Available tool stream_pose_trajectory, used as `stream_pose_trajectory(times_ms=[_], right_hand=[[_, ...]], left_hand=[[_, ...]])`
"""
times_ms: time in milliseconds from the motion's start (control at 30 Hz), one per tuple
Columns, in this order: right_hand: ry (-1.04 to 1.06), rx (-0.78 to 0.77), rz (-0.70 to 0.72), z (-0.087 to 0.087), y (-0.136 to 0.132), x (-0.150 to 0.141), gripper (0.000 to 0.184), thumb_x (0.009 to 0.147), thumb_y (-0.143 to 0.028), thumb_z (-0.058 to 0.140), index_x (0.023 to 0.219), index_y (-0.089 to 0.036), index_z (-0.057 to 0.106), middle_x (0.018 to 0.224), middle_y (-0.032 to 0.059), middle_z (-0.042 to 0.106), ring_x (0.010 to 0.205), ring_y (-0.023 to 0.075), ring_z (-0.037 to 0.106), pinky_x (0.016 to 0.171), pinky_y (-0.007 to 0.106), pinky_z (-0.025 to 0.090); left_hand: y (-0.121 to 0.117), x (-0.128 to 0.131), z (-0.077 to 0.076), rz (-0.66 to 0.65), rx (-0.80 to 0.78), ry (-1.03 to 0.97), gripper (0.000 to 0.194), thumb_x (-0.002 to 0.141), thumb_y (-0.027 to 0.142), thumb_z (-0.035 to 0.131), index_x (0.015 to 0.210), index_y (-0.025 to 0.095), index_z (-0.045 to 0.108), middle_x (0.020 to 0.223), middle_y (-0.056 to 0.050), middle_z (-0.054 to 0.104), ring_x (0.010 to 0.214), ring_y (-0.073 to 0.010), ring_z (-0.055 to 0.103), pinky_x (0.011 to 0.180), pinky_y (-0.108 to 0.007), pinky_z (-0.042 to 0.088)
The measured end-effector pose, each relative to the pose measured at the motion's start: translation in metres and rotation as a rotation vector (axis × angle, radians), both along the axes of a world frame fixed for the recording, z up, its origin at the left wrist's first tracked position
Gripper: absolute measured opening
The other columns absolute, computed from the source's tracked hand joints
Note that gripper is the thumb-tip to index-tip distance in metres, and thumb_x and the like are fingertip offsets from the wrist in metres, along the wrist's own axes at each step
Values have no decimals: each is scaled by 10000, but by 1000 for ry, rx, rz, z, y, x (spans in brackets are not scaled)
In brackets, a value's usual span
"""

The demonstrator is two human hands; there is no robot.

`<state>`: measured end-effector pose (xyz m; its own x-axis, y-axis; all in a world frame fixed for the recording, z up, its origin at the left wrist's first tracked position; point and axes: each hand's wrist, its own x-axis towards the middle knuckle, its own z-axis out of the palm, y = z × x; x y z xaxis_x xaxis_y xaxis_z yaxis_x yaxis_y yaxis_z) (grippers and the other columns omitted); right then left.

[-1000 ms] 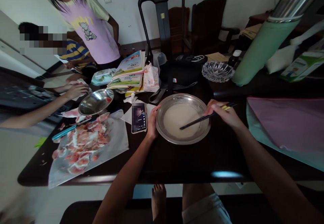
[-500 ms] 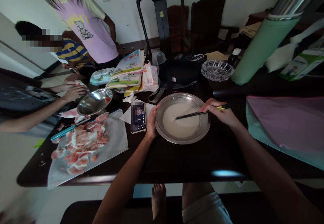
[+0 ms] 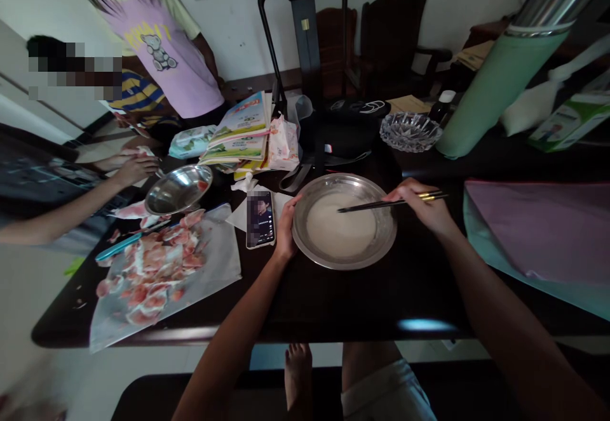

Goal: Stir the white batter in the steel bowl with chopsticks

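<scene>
A wide steel bowl [image 3: 381, 245] with pale batter [image 3: 340, 230] sits on the dark table in front of me. My left hand [image 3: 286, 230] is closed round the bowl's left rim. My right hand [image 3: 424, 205] pinches a pair of dark chopsticks [image 3: 376, 205] at their upper end. The chopstick tips lie over the far side of the batter, nearly level.
A phone [image 3: 260, 219] lies left of the bowl. Further left are a sheet with pink meat slices [image 3: 157, 268], a smaller steel bowl [image 3: 178, 189] and another person's hand [image 3: 136, 168]. Books [image 3: 241, 132], a glass dish [image 3: 410, 132], a green flask [image 3: 500, 78] and a pink sheet [image 3: 543, 237] surround it.
My right hand swung the chopsticks from the near part of the batter round to the far side and lifted their tips. The left hand stayed on the rim.
</scene>
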<state>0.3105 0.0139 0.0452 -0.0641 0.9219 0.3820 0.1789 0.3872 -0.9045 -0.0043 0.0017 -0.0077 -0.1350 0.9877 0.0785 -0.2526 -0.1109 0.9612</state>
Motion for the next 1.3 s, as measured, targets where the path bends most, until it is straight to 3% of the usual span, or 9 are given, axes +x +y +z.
stream_pose_trajectory(times_ms=[133,333,433,567,800,900,1033,1200,1300], right_hand=[[196,60,-101,1,0,9,503,906,-607,650,527,-277,654,545,26,681,581,219,625,696,415,514],[-55,2,167,5,-5,-7,433,879,-659,653,680,-290,765,745,43,765,764,243,707,737,408,558],[-64,37,63,4,-3,-5,402,887,-629,667,708,-282,760,777,38,783,801,244,720,788,409,551],[160,53,-91,3,0,8,481,920,-596,638,564,-274,663,589,23,705,595,220,657,670,400,516],[-56,21,167,3,-6,-8,400,903,-609,654,696,-285,763,758,40,775,773,247,711,748,413,558],[-66,45,52,2,-3,-6,370,894,-601,677,725,-283,763,788,39,789,815,250,722,792,418,551],[151,25,-96,-1,1,8,469,917,-602,643,588,-268,675,618,31,725,634,231,689,696,410,540],[32,2,128,2,-4,1,440,918,-598,641,641,-268,732,687,42,752,700,237,708,705,400,553],[-93,15,142,5,-5,-5,378,897,-605,670,734,-279,773,811,44,793,818,251,728,780,409,557]], left_hand=[[0,0,1,-5,-1,0,535,831,655,682,1161,236,721,1250,-69,722,1196,-285,651,1032,-417,513],[1,0,-2,15,0,-16,488,833,618,693,1143,242,736,1256,-64,725,1188,-289,654,1037,-417,513],[2,-1,-2,8,17,8,494,851,620,669,1155,236,726,1266,-69,716,1203,-289,644,1049,-417,501],[0,-1,1,-7,5,22,524,843,653,665,1158,238,720,1254,-75,718,1185,-290,651,1028,-427,511],[0,0,0,0,-5,1,542,823,658,685,1161,235,717,1250,-74,718,1190,-292,649,1026,-418,514],[1,0,-1,-9,4,2,540,828,655,681,1167,236,712,1285,-75,704,1224,-293,635,1063,-429,496],[1,0,-1,2,-4,0,526,818,649,696,1151,242,724,1281,-73,706,1217,-292,637,1064,-433,499],[0,0,1,-14,-14,-14,548,819,657,694,1170,236,718,1280,-76,709,1204,-294,647,1053,-436,509],[0,0,0,-13,-7,-7,546,821,660,692,1168,239,721,1287,-73,709,1205,-292,650,1059,-432,507]])
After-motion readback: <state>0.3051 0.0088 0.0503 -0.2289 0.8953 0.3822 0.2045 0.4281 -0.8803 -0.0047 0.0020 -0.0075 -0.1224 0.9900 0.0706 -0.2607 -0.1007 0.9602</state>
